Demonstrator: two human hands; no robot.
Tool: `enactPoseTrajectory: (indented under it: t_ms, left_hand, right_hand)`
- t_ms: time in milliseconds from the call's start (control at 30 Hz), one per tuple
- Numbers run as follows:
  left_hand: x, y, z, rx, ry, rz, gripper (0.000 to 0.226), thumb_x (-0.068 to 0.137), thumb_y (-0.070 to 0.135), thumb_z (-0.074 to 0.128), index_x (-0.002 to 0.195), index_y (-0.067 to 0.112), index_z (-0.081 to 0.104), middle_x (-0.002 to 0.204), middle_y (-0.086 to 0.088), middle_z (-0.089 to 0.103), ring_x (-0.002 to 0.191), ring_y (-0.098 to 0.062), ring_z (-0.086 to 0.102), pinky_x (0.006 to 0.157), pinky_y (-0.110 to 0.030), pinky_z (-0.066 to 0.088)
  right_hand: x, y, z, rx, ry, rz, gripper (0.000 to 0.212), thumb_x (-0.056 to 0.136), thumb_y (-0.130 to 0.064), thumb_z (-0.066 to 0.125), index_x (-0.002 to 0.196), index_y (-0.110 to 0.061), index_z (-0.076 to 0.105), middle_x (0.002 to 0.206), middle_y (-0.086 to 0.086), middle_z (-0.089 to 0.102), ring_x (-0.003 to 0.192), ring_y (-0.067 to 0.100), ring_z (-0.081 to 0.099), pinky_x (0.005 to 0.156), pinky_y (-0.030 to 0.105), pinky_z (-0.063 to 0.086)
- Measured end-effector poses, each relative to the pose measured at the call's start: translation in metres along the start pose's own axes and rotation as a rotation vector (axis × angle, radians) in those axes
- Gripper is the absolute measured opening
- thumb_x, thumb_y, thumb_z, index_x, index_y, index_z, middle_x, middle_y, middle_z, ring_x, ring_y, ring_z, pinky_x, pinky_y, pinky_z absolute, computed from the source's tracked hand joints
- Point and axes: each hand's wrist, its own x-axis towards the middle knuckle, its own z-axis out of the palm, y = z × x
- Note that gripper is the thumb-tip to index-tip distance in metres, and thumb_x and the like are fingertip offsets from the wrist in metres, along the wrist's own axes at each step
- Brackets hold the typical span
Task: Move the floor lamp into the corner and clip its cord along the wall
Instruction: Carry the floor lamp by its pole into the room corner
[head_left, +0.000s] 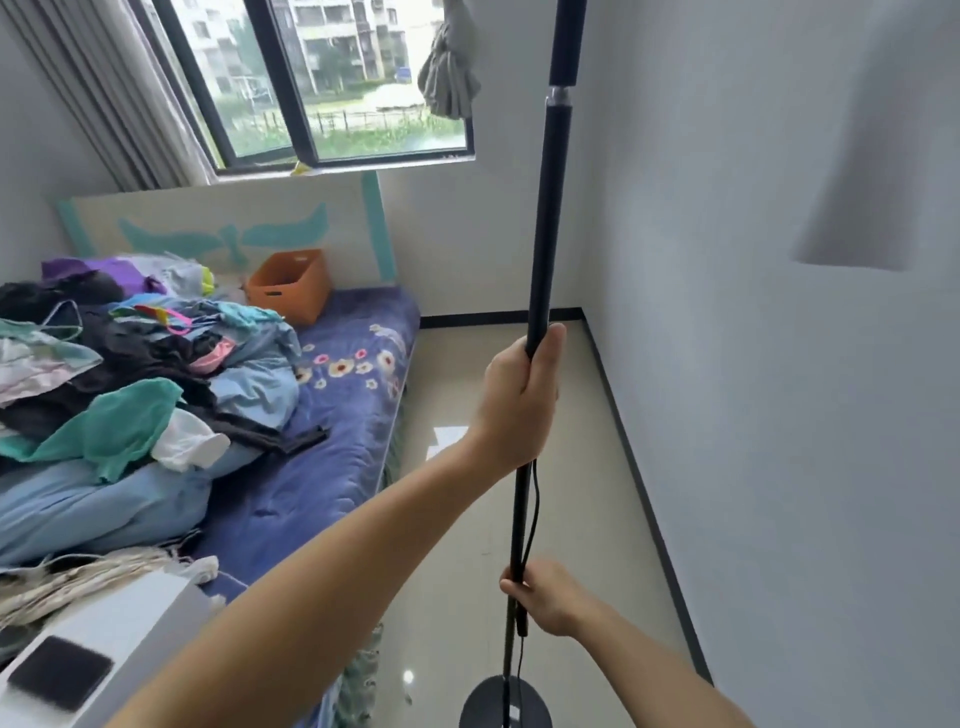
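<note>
Head view: left hand (519, 395) gripping black floor lamp (545, 234) pole mid-height, right hand (545, 597) clasping pole and cord (533, 514) lower, round base (506, 704) over tiled floor (519, 364) between bed (332, 441) and wall (779, 364).

- At my ten o'clock, a bed (332, 415) heaped with clothes (130, 374).
- Twelve o'clock: dark-framed window (311, 104), daylight.
- Three o'clock: plain white wall (753, 364); glossy floor (519, 415) below.
</note>
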Motion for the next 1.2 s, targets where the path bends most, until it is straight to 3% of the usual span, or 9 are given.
enactPoseTrajectory:
  t_ms: [200,300,533,800,867,933,1033,1200]
  left_hand:
    - [0.119,-0.016,0.032,0.065,0.081,-0.015,0.045,0.090,0.060,0.045,0.055,0.032,0.037,0.046,0.010,0.035,0.042,-0.016,0.032,0.039,-0.031,0.028]
    - [0.174,-0.011,0.030,0.098,0.162,0.025,0.047,0.091,0.058,0.044,0.063,0.022,0.034,0.050,-0.006,0.034,0.045,-0.023,0.032,0.043,-0.042,0.029]
    - [0.276,-0.034,0.011,0.080,0.188,0.085,0.044,0.093,0.056,0.043,0.061,0.029,0.032,0.051,-0.003,0.033,0.048,-0.023,0.032,0.043,-0.045,0.029]
    - [0.404,-0.136,-0.025,-0.082,-0.054,0.074,0.056,0.092,0.058,0.045,0.068,0.011,0.027,0.053,-0.004,0.030,0.048,-0.024,0.026,0.041,-0.043,0.024]
    - [0.441,-0.158,-0.040,-0.141,-0.143,0.044,0.051,0.091,0.059,0.046,0.069,0.017,0.026,0.052,0.002,0.028,0.046,-0.019,0.024,0.044,-0.040,0.021]
    - [0.479,-0.175,-0.054,-0.160,-0.209,0.030,0.050,0.090,0.059,0.046,0.068,0.018,0.026,0.051,0.008,0.029,0.044,-0.017,0.025,0.045,-0.037,0.022]
    - [0.537,-0.189,-0.062,-0.187,-0.239,0.014,0.055,0.089,0.059,0.046,0.071,0.014,0.021,0.054,0.000,0.028,0.048,-0.018,0.023,0.047,-0.044,0.020]
    - [0.617,-0.212,-0.054,-0.168,-0.317,0.023,0.061,0.088,0.061,0.046,0.069,0.006,0.029,0.057,-0.008,0.029,0.049,-0.022,0.024,0.047,-0.046,0.021]
  right_hand:
    - [0.091,0.018,-0.090,0.026,-0.026,0.010,0.020,0.100,-0.030,0.052,0.106,-0.017,0.066,0.097,0.003,0.064,0.091,0.021,0.060,0.079,0.029,0.046]
    - [0.132,0.006,-0.137,0.040,0.001,-0.017,0.017,0.099,-0.028,0.054,0.105,-0.019,0.067,0.101,0.000,0.064,0.097,0.020,0.061,0.081,0.027,0.045]
    - [0.228,-0.009,-0.209,0.019,0.084,0.003,0.019,0.099,-0.029,0.054,0.110,-0.019,0.066,0.110,0.006,0.067,0.093,0.019,0.060,0.075,0.026,0.044]
    - [0.373,-0.020,-0.261,0.055,0.243,0.108,0.022,0.097,-0.031,0.058,0.111,-0.018,0.069,0.094,-0.001,0.063,0.079,0.015,0.060,0.073,0.025,0.049]
    - [0.410,-0.031,-0.277,0.058,0.284,0.132,0.023,0.096,-0.033,0.059,0.112,-0.020,0.069,0.097,-0.003,0.064,0.084,0.013,0.059,0.073,0.019,0.046]
    - [0.442,-0.043,-0.295,0.065,0.313,0.155,0.019,0.096,-0.036,0.059,0.108,-0.025,0.068,0.096,-0.005,0.065,0.080,0.010,0.060,0.061,0.008,0.042]
    - [0.488,-0.055,-0.324,0.115,0.372,0.171,0.003,0.096,-0.033,0.060,0.097,-0.032,0.062,0.094,-0.003,0.066,0.075,0.006,0.061,0.053,0.005,0.043]
    - [0.551,-0.058,-0.369,0.155,0.390,0.192,0.005,0.097,-0.032,0.058,0.096,-0.029,0.062,0.096,0.002,0.067,0.082,0.014,0.064,0.055,0.010,0.043]
